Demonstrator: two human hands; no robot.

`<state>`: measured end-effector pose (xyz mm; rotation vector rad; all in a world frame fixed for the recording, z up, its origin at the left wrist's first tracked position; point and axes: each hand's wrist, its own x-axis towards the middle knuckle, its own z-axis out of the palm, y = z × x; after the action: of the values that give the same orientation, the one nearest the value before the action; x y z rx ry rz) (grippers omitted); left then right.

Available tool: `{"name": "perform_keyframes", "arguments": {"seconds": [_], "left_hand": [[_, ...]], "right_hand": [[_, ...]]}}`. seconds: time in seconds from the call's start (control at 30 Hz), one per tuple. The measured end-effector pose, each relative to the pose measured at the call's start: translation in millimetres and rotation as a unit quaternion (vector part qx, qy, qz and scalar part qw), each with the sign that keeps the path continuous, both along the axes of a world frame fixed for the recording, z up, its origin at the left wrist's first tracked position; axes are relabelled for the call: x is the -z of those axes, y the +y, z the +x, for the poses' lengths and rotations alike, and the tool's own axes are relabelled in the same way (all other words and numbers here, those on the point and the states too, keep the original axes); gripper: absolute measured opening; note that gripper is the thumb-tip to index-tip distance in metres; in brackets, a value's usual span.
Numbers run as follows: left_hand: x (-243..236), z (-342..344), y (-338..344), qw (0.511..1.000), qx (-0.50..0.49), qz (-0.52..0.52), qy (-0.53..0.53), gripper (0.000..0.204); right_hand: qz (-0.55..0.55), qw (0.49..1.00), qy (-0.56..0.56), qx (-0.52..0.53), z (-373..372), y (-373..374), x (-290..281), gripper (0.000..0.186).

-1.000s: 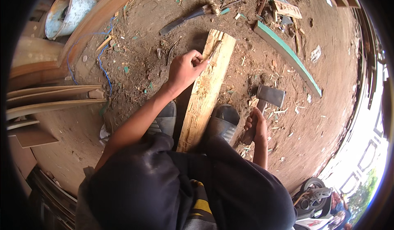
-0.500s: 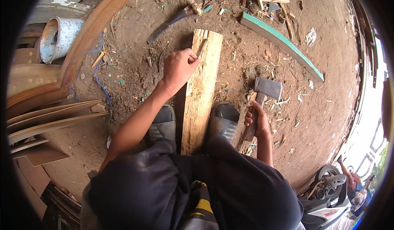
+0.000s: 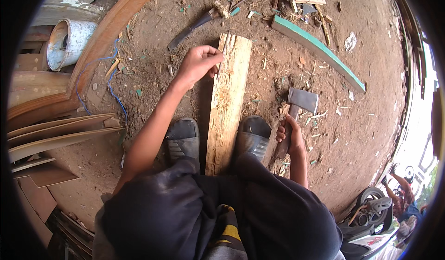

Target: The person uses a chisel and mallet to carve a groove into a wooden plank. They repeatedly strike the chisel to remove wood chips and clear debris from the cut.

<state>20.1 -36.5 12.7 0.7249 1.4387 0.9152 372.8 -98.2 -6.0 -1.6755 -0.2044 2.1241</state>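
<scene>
A pale, rough-faced wooden beam lies lengthwise between my feet, its surface chipped and splintered. Near its far end, my left hand is closed in a pinch at the left edge, with a thin metal rod like a large nail in the fingertips. The rod lies close over the wood; I cannot tell whether it touches. To the right of the beam, my right hand grips the dark wooden handle of a hatchet. The hatchet's metal head is up, away from the beam, over the chip-strewn ground.
Wood chips litter the dirt floor. A green-edged curved board lies at far right, a dark sheathed tool at far left. Blue string, a paint-spattered bucket and stacked boards stand left. A motorcycle and a person are lower right.
My left hand has shifted slightly left and away from me, and the rod has moved toward the beam's far end, standing more in line with it. The hatchet has stayed put.
</scene>
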Motion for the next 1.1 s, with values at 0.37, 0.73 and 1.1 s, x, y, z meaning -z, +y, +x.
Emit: {"name": "perform_keyframes", "arguments": {"seconds": [0.37,0.73,1.1], "left_hand": [[2,4,5,0.991,0.028,0.12,-0.05,0.018],[18,14,-6,0.96,0.007,0.225,0.167,0.011],[17,3,-4,0.958,0.03,0.188,0.213,0.016]], "right_hand": [[0.003,1.0,0.031,0.001,2,-1,4,0.034],[0.01,1.0,0.008,-0.002,-3,1,-3,0.035],[-0.003,1.0,0.021,-0.012,6,10,-8,0.033]]}}
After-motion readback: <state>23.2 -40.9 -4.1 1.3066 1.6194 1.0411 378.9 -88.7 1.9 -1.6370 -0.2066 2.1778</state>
